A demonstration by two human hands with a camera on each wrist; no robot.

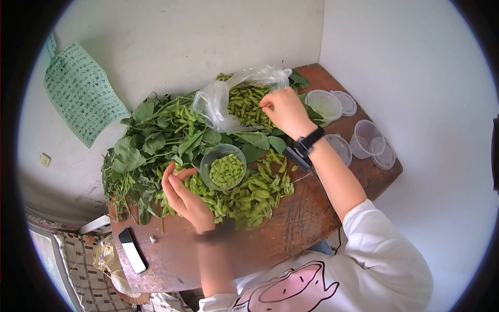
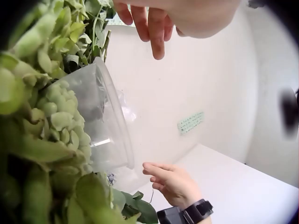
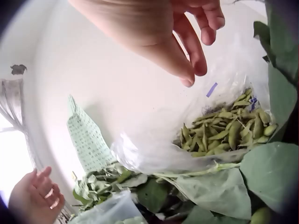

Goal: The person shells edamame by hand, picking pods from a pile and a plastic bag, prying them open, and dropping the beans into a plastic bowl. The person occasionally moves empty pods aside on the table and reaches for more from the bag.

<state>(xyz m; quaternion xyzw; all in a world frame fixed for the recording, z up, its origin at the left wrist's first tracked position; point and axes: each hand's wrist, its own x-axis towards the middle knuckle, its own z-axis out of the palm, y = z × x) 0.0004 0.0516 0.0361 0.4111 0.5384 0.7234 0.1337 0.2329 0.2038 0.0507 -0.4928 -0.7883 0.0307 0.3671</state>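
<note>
Upper centre: the right hand, fingers loosely curled and empty, hovers over pods in the bag. The pods are judged light and firm; pinch mid-length. Lower left, the left hand lies relaxed.

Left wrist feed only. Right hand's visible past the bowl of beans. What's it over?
Observer: The right hand is at the mouth of a clear plastic bag full of bean pods.
Operator: Gripping one?
Observer: No. The right wrist view shows its fingers loosely curled above the pods, with nothing in them.
Operator: Where's the left hand on the table?
Observer: The left hand is over the loose pods, just left of the bowl.
</note>
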